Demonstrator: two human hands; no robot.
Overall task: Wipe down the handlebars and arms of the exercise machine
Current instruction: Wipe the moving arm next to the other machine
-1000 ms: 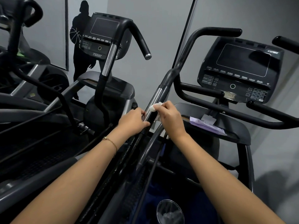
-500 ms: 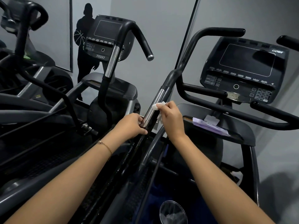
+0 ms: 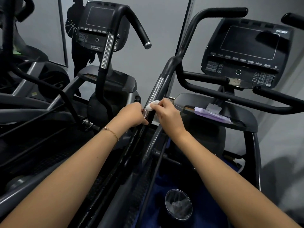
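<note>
Head view, at the exercise machine. Your left hand (image 3: 131,115) was curled round the black handlebar arm (image 3: 171,69) just below the lower end of its chrome section (image 3: 156,91), with the thumb laid across the bar. Your right hand (image 3: 167,116) pinched one small white wipe (image 3: 152,106) between thumb and fingertips and held it against the lower end of that chrome section. The two hands lay just beside each other with the bar between them; they did not touch. Each was closed on its own object, the left on the bar and the right on the wipe.

Counts: two hands; one wipe; one thin bracelet (image 3: 111,132), on your left wrist. Two consoles were in view, the machine's own console (image 3: 246,53) at right and a second console (image 3: 98,25) at upper left. There were also two chrome sections, the one under the wipe and another chrome section (image 3: 107,50) on the bar in front of the second console.

One purple packet (image 3: 212,115) lay flat on the tray (image 3: 243,122) beneath the right-hand console, well apart from both hands. One round cup (image 3: 178,204) sat low between your forearms; its contents were too blurred to identify.
</note>
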